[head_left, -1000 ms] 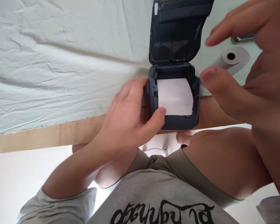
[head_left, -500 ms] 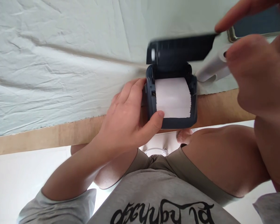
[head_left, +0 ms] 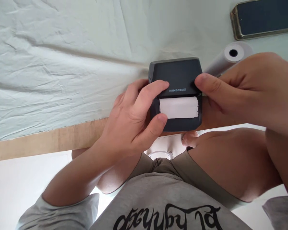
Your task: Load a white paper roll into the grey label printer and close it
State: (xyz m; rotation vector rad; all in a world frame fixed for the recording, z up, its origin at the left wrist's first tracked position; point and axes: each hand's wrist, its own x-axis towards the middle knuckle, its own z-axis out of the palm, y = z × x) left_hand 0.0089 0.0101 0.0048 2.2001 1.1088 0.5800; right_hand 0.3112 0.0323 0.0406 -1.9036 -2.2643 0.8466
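A dark label printer marked NIIMBOT stands at the table's front edge, its lid down over the paper compartment. A strip of white paper with a ragged right edge sticks out below the lid. My left hand grips the printer's left side, index fingertip on the lid and thumb at the paper's lower left corner. On the right side, my right hand holds the printer, thumb on the lid's edge and the other fingers mostly hidden. Whether the lid is fully latched I cannot tell.
A white paper roll with a dark core hole lies just behind my right hand. Farther back at the right is a phone. Pale, wrinkled cloth covers the table, leaving a wooden front edge exposed.
The printer's lid has swung down from open to over the paper. My right hand has come down and left onto the printer; my left index finger has moved onto the lid.
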